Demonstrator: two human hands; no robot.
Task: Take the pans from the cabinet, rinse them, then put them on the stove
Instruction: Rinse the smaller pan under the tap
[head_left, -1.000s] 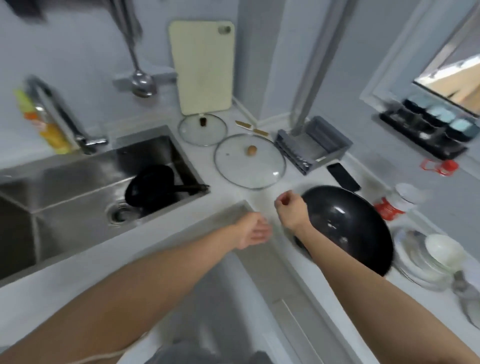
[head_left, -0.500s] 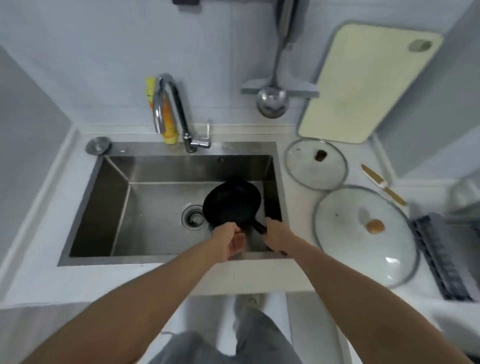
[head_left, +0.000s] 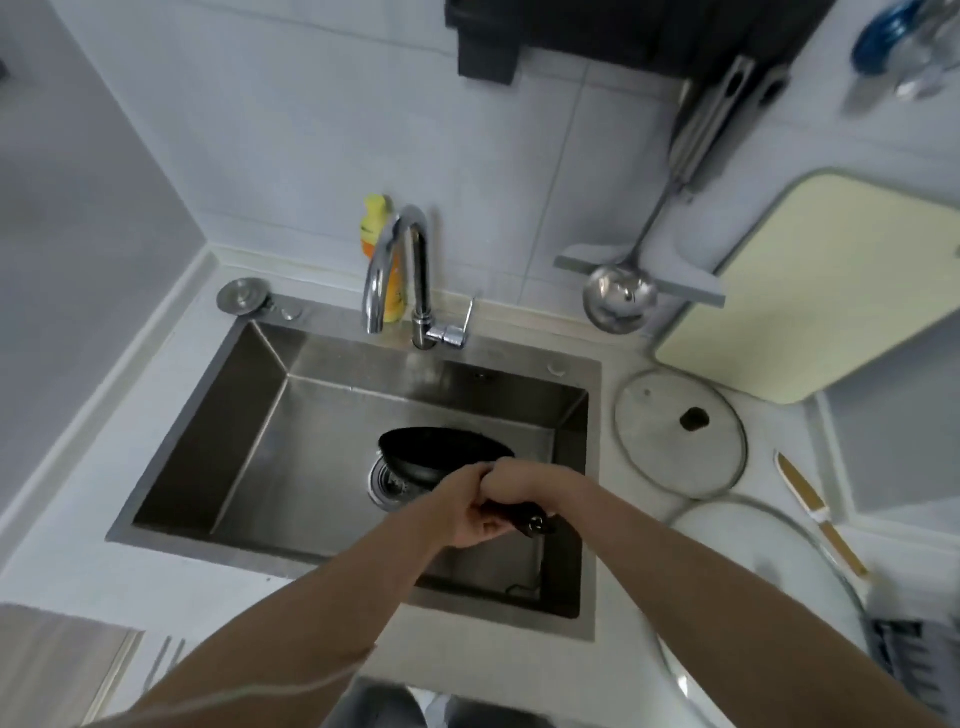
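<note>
A small black frying pan (head_left: 441, 457) is held tilted above the drain (head_left: 387, 480) inside the steel sink (head_left: 249, 415). Both hands grip its black handle, whose end (head_left: 532, 522) sticks out below them. My left hand (head_left: 467, 512) wraps the handle from underneath. My right hand (head_left: 524, 480) closes over it from the top, touching the left hand. The curved chrome faucet (head_left: 400, 280) stands behind the sink; no water is seen running.
A yellow soap bottle (head_left: 382, 260) stands behind the faucet. A small glass lid (head_left: 680, 431) and a larger glass lid (head_left: 763, 597) lie on the counter to the right. A cream cutting board (head_left: 821, 291) leans on the wall, with a ladle (head_left: 618, 301) hanging beside it.
My view swung from the wok on the stove to the sink. Both hands reached the small pan's handle, closed on it, and lifted the pan so it now tilts above the drain.
</note>
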